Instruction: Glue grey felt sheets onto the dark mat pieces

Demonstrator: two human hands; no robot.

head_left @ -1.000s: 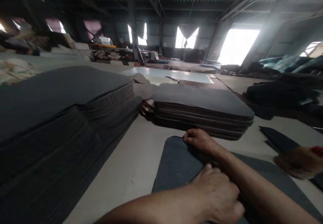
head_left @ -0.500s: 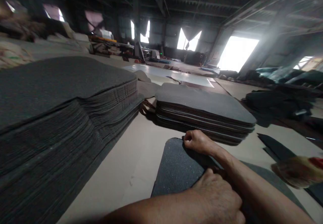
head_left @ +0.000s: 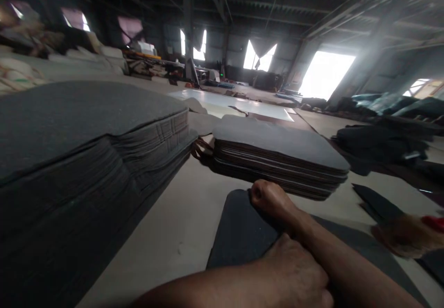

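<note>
A dark grey felt-like mat (head_left: 239, 229) with a rounded corner lies on the pale table before me. At its far edge, my right hand (head_left: 270, 198) is closed, thumb and fingers curled together on the mat's border. Nearer to me, my left hand (head_left: 294, 268) reaches across from the left and rests in a closed grip along the mat's right side. Its fingertips are mostly hidden behind the back of the hand. Both forearms cover part of the mat, and more grey material (head_left: 357, 238) shows beyond my right forearm.
A tall stack of grey mats (head_left: 149, 155) rises on the left. Just beyond my hands stands a lower stack (head_left: 277, 141). Dark strips (head_left: 378, 201) lie to the right, near a blurred tan and red object (head_left: 409, 236). The pale table (head_left: 166, 234) runs between the stacks.
The picture has grown darker. Both hands keep nearly the same place and grip on the mat, with only a tiny shift.
</note>
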